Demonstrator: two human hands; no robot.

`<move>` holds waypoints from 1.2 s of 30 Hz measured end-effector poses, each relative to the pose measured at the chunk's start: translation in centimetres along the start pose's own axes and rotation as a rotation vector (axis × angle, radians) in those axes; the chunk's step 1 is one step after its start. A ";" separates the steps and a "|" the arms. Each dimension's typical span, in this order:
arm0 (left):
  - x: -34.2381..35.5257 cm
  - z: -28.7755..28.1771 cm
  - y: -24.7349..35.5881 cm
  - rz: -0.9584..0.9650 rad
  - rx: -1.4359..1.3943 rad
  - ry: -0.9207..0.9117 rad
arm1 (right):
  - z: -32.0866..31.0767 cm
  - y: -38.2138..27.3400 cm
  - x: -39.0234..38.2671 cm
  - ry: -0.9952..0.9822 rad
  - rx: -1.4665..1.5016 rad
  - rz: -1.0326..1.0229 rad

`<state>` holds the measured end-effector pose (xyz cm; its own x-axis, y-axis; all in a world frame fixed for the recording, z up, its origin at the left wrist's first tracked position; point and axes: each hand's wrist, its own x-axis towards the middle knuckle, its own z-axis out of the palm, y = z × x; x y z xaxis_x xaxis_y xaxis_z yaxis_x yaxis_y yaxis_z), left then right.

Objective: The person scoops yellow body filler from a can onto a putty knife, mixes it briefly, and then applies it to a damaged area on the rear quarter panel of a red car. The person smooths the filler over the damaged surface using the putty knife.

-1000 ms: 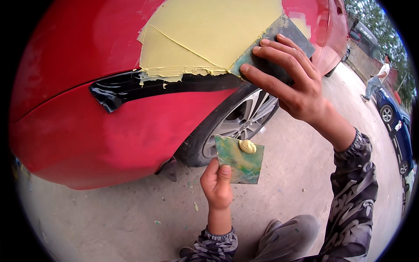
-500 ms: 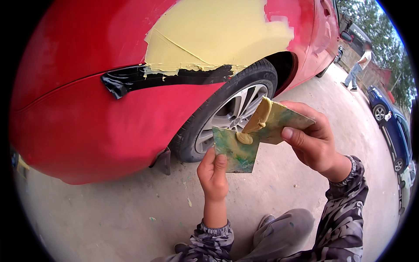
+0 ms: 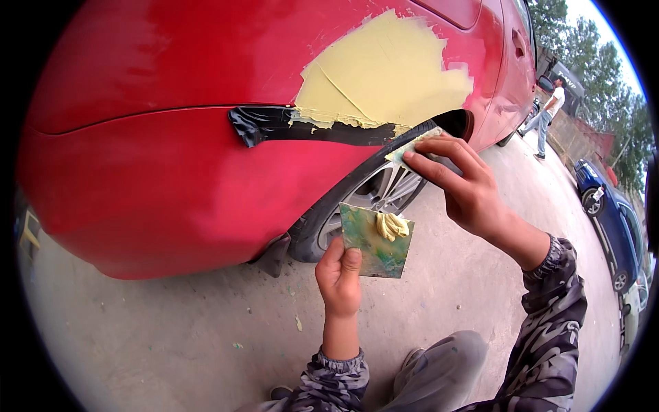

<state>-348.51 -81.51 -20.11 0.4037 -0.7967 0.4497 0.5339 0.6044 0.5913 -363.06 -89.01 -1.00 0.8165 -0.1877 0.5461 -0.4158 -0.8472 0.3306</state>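
My left hand (image 3: 340, 278) grips a square green-smeared plate (image 3: 374, 257), with a folded lump of pale yellow putty (image 3: 391, 225) on its upper right corner. Up and to the right, my right hand (image 3: 467, 192) is closed on a putty-edged spreader (image 3: 405, 152), mostly hidden by its fingers, in front of the rear tire and just below the wheel arch. A broad yellow putty patch (image 3: 374, 65), ridged along its lower edge, covers part of the red car's rear panel (image 3: 165, 178). Black tape (image 3: 268, 127) runs beneath the patch.
The car's wheel (image 3: 329, 230) stands on pale concrete (image 3: 178, 329). My bent knee (image 3: 446, 357) is at the bottom. At the right are a person (image 3: 549, 113) in a white top, a blue car (image 3: 614, 226) and a brick wall. A yellow-framed object (image 3: 31, 230) shows at the far left.
My right hand came down from the patch to the plate in my left hand, then rose again with the spreader toward the wheel arch. The view has shifted, and the person has moved.
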 end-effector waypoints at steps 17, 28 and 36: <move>-0.7 -0.3 -0.6 -0.038 -0.001 -0.010 | 3.2 2.0 7.6 0.288 -0.412 -0.492; -0.6 0.8 -1.6 0.021 -0.036 0.007 | 3.6 5.1 -0.9 0.133 -0.394 -0.279; -0.7 1.1 -2.2 -0.088 0.095 0.001 | -1.2 -1.2 -4.7 0.154 1.429 0.749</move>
<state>-350.76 -82.30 -20.95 0.3596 -0.8465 0.3926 0.4946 0.5297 0.6891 -366.88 -86.49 -3.10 0.5307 -0.7748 0.3437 0.0828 -0.3561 -0.9308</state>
